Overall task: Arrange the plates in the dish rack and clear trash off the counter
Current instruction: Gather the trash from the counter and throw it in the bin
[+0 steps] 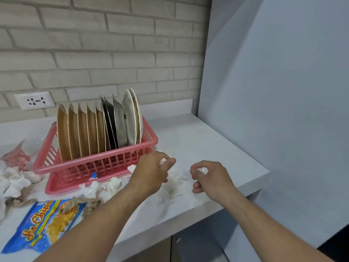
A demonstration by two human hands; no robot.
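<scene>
The left hand [154, 172] is curled round a small white tissue wad [163, 161], pinched between thumb and fingertips, just in front of the right front corner of the rack [94, 163]. The right hand [209, 176] is closed the same way on a second wad [203, 170], which peeks out between thumb and forefinger. The two hands are held near each other, above the counter [207, 140]. Under and between them lie torn white scraps [175, 181], flat on the counter. The pink rack sits on a matching tray [54, 186] and holds the plates [98, 129], all standing on edge in a row: tan ones at the left, dark ones in the middle, pale ones at the right. Along the tray's front edge lie more crumpled tissues [92, 189] and a small blue wrapper [93, 175]. Nearer the camera, beside the left forearm, a blue chips bag [37, 225] lies flat with brown paper [85, 204] on its upper end. A heap of tissues [13, 183] sits at the far left, with a red-and-clear packet [17, 157] behind it. On the brick wall [113, 44] behind the rack is a white socket [35, 100].
</scene>
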